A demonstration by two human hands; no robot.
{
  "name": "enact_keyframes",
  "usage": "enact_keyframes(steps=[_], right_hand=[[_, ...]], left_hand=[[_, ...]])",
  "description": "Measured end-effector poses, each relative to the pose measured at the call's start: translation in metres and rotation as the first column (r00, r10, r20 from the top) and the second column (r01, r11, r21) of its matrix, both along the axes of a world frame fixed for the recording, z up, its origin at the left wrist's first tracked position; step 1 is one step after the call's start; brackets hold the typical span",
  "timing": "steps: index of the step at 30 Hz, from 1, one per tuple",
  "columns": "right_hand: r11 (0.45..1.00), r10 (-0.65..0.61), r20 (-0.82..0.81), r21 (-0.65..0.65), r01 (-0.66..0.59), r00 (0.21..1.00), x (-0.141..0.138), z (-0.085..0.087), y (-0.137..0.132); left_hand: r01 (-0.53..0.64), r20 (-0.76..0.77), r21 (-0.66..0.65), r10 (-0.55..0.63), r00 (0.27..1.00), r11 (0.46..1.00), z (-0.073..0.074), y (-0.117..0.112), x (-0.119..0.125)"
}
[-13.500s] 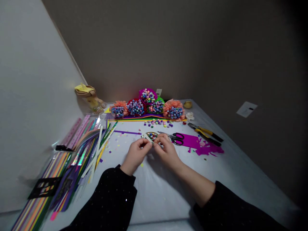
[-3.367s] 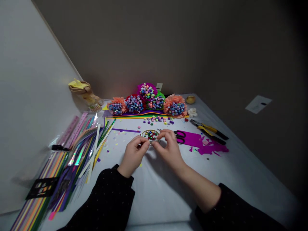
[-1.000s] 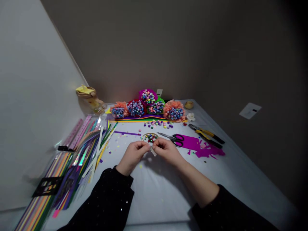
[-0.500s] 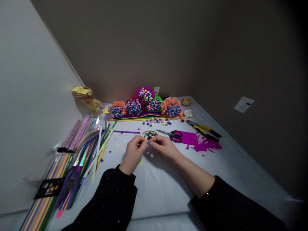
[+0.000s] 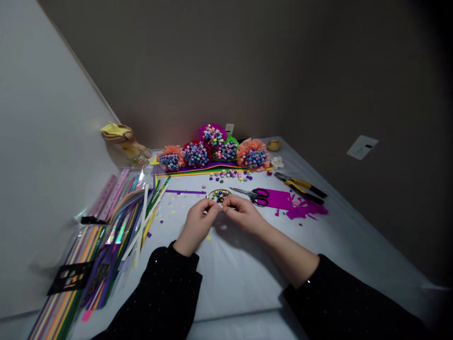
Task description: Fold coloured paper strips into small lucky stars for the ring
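Observation:
My left hand (image 5: 198, 221) and my right hand (image 5: 246, 216) meet over the white tabletop, thumbs and forefingers pinched together. Between the fingertips is a tiny bluish piece, like a small paper star in size; the fingers now hide most of it. Just beyond them is a round, gold-rimmed dish (image 5: 209, 193) of shiny red, green and gold bits. Scissors (image 5: 255, 196) with black handles lie to the right of the dish, partly over a magenta sheet (image 5: 278, 199). Small puffy paper stars (image 5: 231, 176) are scattered behind the dish.
Ruffled paper flowers (image 5: 196, 155) filled with stars line the back by the wall. Yellow-and-black pliers (image 5: 300, 186) lie right, near magenta scraps (image 5: 307, 209). Packs of coloured paper strips (image 5: 72, 264) and loose strips (image 5: 143, 217) cover the left side. A tan wrapped item (image 5: 123, 141) leans against the left wall.
The bluish piece showed between my fingertips before and is now mostly covered. Both hands stay pinched together in nearly the same place. The view has shifted slightly.

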State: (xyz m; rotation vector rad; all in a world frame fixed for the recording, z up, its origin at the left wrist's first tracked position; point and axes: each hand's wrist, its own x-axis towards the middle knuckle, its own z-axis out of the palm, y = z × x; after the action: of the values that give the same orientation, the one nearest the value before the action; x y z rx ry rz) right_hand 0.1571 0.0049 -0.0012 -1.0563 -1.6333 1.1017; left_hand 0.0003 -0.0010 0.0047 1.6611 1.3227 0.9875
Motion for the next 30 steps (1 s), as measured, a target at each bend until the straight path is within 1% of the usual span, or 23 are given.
enact_keyframes(steps=[3, 5, 8, 9, 11, 13, 15, 18, 21, 23, 27, 30], right_hand=[[0.999, 0.03, -0.013, 0.014, -0.03, 0.999, 0.001, 0.001, -0.001], [1.0, -0.008, -0.011, 0.016, 0.008, 1.0, 0.0, 0.0, -0.001], [0.987, -0.151, -0.008, 0.056, 0.152, 0.988, -0.001, -0.003, -0.002], [0.972, -0.215, -0.007, 0.094, 0.214, 0.977, -0.001, -0.004, -0.003], [0.926, -0.33, 0.002, 0.194, 0.323, 0.944, -0.002, -0.005, -0.005], [0.885, -0.393, 0.02, 0.28, 0.372, 0.919, -0.003, -0.004, -0.009], [0.882, -0.382, 0.042, 0.313, 0.351, 0.923, -0.003, -0.001, -0.012], [0.884, -0.37, 0.036, 0.322, 0.34, 0.928, -0.004, 0.002, -0.016], [0.839, -0.434, -0.004, 0.361, 0.406, 0.901, -0.004, 0.004, -0.019], [0.827, -0.438, -0.004, 0.39, 0.405, 0.899, -0.005, 0.004, -0.021], [0.862, -0.37, 0.02, 0.38, 0.335, 0.929, -0.008, 0.005, -0.023], [0.877, -0.377, 0.015, 0.328, 0.352, 0.926, -0.009, 0.005, -0.023]], left_hand=[[0.046, 0.077, -0.056, -0.042, 0.996, 0.997, 0.001, 0.001, -0.001], [0.04, 0.099, -0.038, -0.036, 0.994, 0.998, 0.002, 0.0, -0.001], [0.009, 0.095, 0.022, -0.012, 0.995, 1.0, 0.003, -0.002, 0.0], [-0.007, 0.088, 0.044, 0.003, 0.996, 0.999, 0.004, -0.003, 0.0], [-0.062, 0.067, 0.089, 0.056, 0.996, 0.994, 0.003, -0.005, 0.001], [-0.127, 0.032, 0.155, 0.123, 0.992, 0.98, 0.002, -0.007, 0.002], [-0.164, -0.015, 0.24, 0.173, 0.985, 0.957, 0.001, -0.008, 0.003], [-0.176, -0.078, 0.358, 0.217, 0.973, 0.917, 0.001, -0.01, 0.004], [-0.197, -0.122, 0.424, 0.271, 0.955, 0.884, 0.0, -0.011, 0.004], [-0.198, -0.153, 0.448, 0.293, 0.944, 0.872, -0.002, -0.011, 0.004], [-0.14, -0.184, 0.5, 0.263, 0.947, 0.855, -0.006, -0.014, 0.006], [-0.085, -0.179, 0.536, 0.212, 0.961, 0.84, -0.007, -0.018, 0.008]])
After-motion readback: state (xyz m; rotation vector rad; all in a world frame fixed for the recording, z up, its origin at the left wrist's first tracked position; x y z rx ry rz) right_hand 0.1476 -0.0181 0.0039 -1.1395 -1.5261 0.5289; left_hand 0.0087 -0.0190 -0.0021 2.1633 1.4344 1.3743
